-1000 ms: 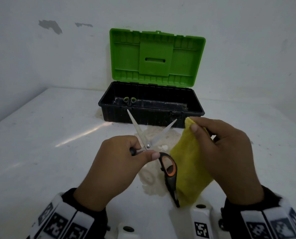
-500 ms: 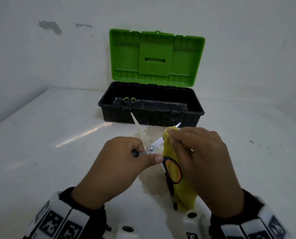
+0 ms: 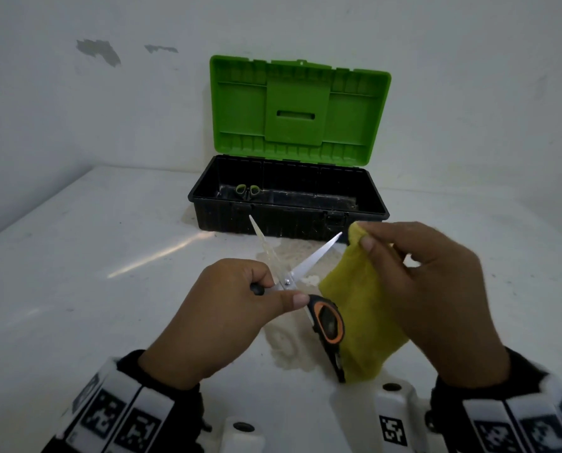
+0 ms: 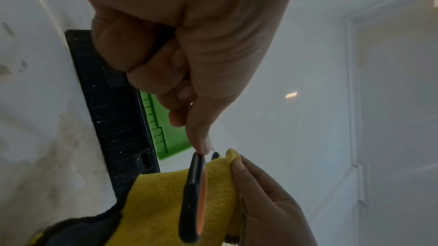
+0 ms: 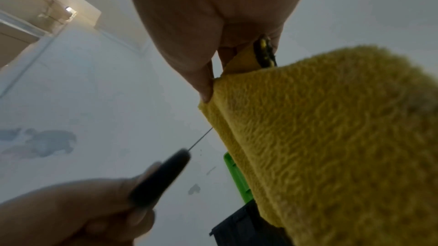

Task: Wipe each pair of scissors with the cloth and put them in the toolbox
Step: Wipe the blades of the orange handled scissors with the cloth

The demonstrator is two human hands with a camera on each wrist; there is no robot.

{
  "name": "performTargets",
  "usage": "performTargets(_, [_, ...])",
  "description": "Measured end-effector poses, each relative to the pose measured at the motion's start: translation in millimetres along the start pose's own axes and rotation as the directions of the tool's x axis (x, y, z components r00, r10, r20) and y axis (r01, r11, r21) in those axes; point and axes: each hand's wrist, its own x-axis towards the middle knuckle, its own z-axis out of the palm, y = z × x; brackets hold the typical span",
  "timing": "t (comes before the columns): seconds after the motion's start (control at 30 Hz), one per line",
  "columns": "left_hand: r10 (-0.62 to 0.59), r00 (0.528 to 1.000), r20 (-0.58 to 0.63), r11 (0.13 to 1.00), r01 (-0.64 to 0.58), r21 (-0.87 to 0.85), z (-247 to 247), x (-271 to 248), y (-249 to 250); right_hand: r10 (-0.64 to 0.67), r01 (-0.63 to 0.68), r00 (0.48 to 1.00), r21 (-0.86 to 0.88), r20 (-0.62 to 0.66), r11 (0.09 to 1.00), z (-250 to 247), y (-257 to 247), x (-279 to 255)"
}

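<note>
Left hand (image 3: 217, 318) around open scissors (image 3: 292, 279)

A white table (image 3: 77, 289) with a pale brownish stain (image 3: 289, 351) on its top stands against a white wall (image 3: 77, 109) with grey patches of chipped paint (image 3: 98, 51). A ceiling light (image 5: 68, 8) glows in the right wrist view.

Right hand (image 5: 213, 15) pinches yellow cloth (image 5: 331, 137) at its top edge; left hand (image 5: 71, 212) grips black scissors handle (image 5: 161, 177), thin blade edge-on toward cloth.
</note>
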Motion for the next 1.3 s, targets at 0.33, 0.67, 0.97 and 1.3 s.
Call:
performTargets(0.33, [0.005, 1.0, -0.001, 0.996, -0.005, 0.084, 0.2, 2.2, -1.8, -0.297, 0.332, 0.917, -0.099, 0.266, 0.938, 24.4, -24.3, -20.7])
performTargets(0.67, [0.011, 1.0, 0.017, 0.988, -0.014, 0.154, -3.2, 0.7, 1.6, -0.311, 0.369, 0.905, -0.17, 0.291, 0.914, 20.3, -28.1, -18.1])
performTargets(0.97, [0.003, 1.0, 0.029, 0.992, -0.007, 0.127, -10.2, -5.6, 3.4, -0.162, 0.205, 0.963, -0.198, 0.215, 0.958, 12.3, -3.1, -11.2])
performTargets(1.3, [-0.027, 0.985, 0.173, 0.991, 0.004, 0.134, -13.6, -3.7, 0.0, 0.125, -0.118, 0.976, -0.052, 0.175, 0.992, 1.6, 7.1, -9.1])
